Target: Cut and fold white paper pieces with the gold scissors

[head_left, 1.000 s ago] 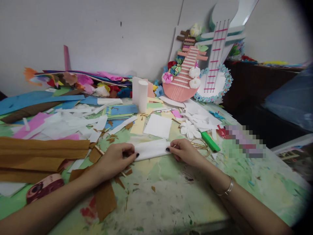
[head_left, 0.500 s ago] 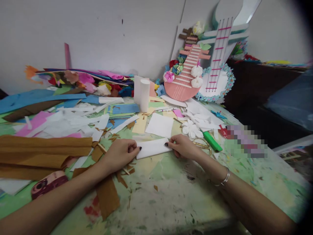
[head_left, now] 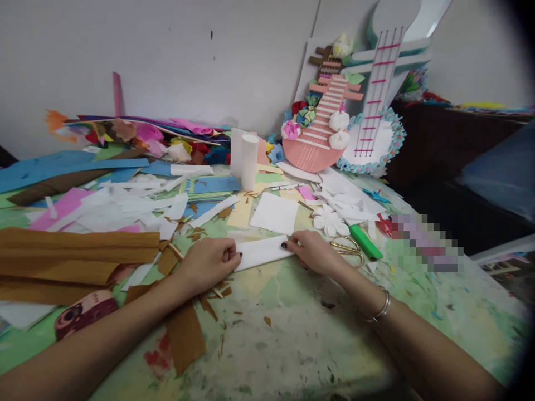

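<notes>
A folded strip of white paper lies flat on the paint-stained green table. My left hand pinches its left end with fingers curled. At the strip's right end my right hand presses and grips the paper with closed fingers. A silver bracelet sits on my right wrist. Gold-handled scissors lie just right of my right hand, beside a green marker.
Brown crepe paper sheets lie at the left, with torn brown scraps near my left arm. White paper rolls, a white square sheet, paper flowers and coloured scraps crowd the back. A pink paper guitar leans against the wall.
Both hands stay on the ends of the white strip. The strip looks a little narrower, and the view has shifted slightly.
</notes>
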A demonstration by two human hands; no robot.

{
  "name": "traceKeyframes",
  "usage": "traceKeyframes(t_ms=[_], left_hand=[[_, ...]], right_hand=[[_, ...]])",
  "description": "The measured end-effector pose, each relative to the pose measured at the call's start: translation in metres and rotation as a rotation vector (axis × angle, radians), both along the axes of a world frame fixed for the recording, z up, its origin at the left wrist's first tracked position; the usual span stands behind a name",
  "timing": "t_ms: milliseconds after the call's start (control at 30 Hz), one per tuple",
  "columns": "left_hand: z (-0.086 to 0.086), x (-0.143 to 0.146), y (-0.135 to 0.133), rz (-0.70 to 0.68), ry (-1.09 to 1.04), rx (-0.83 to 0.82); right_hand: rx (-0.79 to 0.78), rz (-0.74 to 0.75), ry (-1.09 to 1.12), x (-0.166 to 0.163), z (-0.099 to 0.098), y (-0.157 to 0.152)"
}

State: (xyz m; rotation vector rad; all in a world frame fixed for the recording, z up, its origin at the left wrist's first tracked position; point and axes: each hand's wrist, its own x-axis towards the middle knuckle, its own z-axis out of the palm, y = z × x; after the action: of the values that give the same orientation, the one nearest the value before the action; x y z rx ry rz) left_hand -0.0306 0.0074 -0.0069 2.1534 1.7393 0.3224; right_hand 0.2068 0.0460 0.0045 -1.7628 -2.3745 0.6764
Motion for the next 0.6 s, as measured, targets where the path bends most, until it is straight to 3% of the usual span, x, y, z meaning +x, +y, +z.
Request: traceKeyframes(t_ms=[600], left_hand=[[0.0007,0.0002,0.0028,0.012,0.051,-0.007]], right_hand=[[0.026,-0.016,-0.029,-0.0025,0.0000,-0.0014]])
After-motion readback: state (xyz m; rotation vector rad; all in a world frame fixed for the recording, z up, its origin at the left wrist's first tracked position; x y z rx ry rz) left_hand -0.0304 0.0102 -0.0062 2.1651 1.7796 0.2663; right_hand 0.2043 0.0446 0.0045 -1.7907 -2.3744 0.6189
